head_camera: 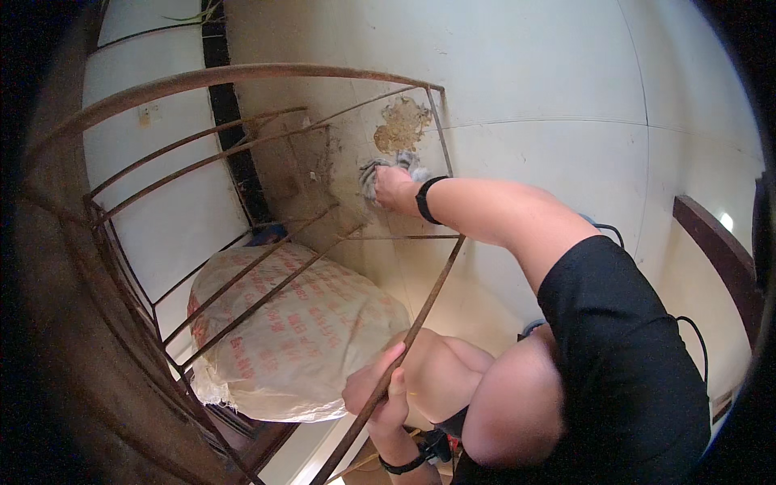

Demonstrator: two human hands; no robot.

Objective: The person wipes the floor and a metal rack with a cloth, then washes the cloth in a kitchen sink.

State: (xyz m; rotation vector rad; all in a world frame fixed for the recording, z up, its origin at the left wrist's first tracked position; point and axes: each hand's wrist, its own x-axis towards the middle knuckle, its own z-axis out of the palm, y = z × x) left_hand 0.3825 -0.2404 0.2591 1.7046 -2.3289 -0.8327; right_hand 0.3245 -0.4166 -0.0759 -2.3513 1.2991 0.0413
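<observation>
My right hand [395, 187] is closed on a grey-and-white striped cloth [371, 176] pressed to the pale wall [515, 73], just below a patch of peeled, crumbly coating [401, 124]. A black band circles that wrist. Lower down, my left hand [382, 388] is wrapped round a thin bar of a rusty metal frame [433, 291], its thumb and fingers around the rod. The frame's bars spread over the left half of the view, and the right hand is near its far end.
A large, full woven plastic sack [291, 327] with red print lies behind the frame's lower bars. Dark brown staining [291, 163] marks the wall beside a black strip [233, 121]. My bare knees [515, 406] are close to the left hand. A dark curved wooden piece [721, 260] is at right.
</observation>
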